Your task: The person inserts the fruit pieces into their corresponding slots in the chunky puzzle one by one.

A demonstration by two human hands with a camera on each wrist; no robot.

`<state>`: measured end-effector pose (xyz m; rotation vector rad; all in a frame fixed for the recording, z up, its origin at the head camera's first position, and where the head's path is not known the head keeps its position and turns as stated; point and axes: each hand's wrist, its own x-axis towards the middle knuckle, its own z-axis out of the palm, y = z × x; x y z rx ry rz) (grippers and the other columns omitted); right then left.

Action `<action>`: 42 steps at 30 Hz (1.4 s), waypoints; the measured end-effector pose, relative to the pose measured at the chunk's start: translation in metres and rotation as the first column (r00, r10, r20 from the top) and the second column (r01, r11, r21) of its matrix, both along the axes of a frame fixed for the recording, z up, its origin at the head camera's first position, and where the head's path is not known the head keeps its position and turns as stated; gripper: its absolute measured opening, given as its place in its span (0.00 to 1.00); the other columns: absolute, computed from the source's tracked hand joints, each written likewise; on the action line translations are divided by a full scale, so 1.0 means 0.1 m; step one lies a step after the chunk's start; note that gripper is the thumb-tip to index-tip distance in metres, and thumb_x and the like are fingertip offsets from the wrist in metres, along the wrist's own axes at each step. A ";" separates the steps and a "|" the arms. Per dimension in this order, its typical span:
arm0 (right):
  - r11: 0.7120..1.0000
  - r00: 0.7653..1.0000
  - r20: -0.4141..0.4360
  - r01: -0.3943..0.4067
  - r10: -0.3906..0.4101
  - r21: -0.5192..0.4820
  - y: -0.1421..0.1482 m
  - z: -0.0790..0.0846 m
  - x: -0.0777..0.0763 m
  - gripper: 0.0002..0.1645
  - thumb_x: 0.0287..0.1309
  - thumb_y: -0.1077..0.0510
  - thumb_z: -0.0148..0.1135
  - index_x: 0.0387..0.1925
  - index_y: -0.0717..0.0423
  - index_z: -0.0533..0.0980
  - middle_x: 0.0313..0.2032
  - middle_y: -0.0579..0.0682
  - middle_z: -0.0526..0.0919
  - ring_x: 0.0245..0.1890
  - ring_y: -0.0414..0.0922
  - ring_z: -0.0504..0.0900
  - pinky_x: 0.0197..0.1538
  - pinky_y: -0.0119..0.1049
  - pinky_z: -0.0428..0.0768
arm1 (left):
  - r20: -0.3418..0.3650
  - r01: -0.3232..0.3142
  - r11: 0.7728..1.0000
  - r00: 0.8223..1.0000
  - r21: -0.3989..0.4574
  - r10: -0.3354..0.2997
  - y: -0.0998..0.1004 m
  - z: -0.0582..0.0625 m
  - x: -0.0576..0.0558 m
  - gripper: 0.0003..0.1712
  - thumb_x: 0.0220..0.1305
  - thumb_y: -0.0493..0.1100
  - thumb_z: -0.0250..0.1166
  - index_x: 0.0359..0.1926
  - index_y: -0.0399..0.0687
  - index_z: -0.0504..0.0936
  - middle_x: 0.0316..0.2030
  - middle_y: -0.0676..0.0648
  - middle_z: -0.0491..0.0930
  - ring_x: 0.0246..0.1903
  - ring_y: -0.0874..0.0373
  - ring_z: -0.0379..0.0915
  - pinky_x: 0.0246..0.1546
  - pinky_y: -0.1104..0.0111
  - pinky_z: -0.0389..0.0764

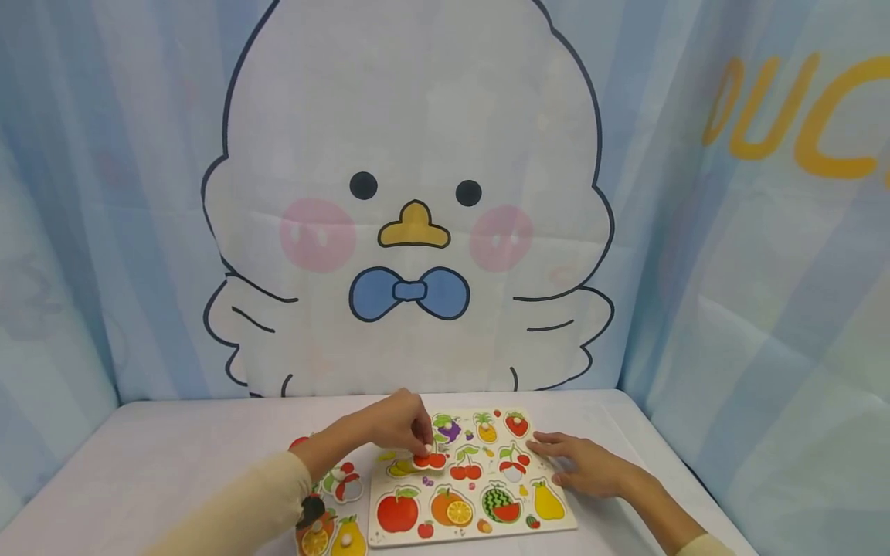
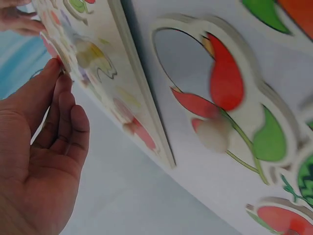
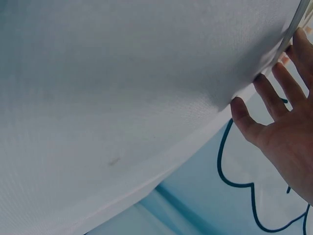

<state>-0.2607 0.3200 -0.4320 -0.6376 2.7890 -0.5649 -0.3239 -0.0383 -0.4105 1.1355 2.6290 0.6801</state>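
My left hand (image 1: 403, 423) pinches a cherry puzzle piece (image 1: 430, 462) between thumb and fingertips. The piece is over the middle-left part of a white fruit puzzle board (image 1: 410, 539), overlapping the banana (image 1: 399, 468). In the left wrist view the left hand (image 2: 46, 142) has its thumb and forefinger together at the piece's edge, the other fingers bent. At the board's right edge is my right hand (image 1: 587, 466), its fingers spread and touching the edge. The right wrist view shows the right hand (image 3: 286, 122) with its fingers extended.
Left of the board lie several loose knobbed pieces, among them a red-and-white fruit piece (image 1: 345, 483), an orange (image 1: 316, 537) and a pear (image 1: 349, 538). Several fruit pictures, including a watermelon (image 1: 501, 503), fill the board. A duck-print curtain (image 1: 417, 347) stands behind the white table (image 1: 208, 432).
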 end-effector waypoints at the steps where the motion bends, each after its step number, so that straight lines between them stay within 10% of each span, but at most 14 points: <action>1: 1.000 1.000 0.002 0.001 -0.001 0.000 0.00 0.00 0.00 0.34 0.58 0.56 0.65 0.66 0.46 0.69 0.68 0.52 0.66 0.67 0.62 0.62 0.61 0.65 0.61 | 0.001 0.001 1.000 1.000 -0.010 -0.001 0.04 0.00 0.01 0.04 0.53 0.45 0.74 0.26 0.58 0.85 0.22 0.63 0.79 0.23 0.67 0.74 0.28 0.76 0.77; 42: 1.000 1.000 0.006 -0.013 0.013 -0.010 -0.01 0.03 0.02 0.33 0.59 0.57 0.64 0.66 0.48 0.68 0.68 0.54 0.65 0.67 0.62 0.61 0.62 0.65 0.61 | -0.055 0.015 0.971 0.998 -0.240 -0.029 0.74 -0.06 0.02 0.06 0.52 0.46 0.74 0.24 0.58 0.84 0.23 0.61 0.77 0.24 0.67 0.73 0.27 0.78 0.76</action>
